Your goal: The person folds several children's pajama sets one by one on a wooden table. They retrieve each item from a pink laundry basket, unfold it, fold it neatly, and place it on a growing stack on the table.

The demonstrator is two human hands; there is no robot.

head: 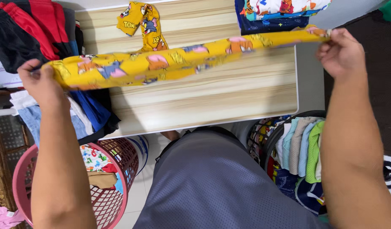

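Observation:
I hold a yellow cartoon-print garment [178,61] stretched out above the wooden table [212,97]. My left hand [41,82] grips its left end over a pile of clothes. At the table's right edge my right hand [341,53] pinches the other end. Part of the same yellow cloth [144,23] trails onto the tabletop behind.
Red and black clothes [30,25] and a blue and white pile [83,112] lie on the table's left. Folded printed clothes [280,12] sit at the far right. A pink basket [106,178] stands lower left, a dark basket of rolled clothes [301,148] lower right.

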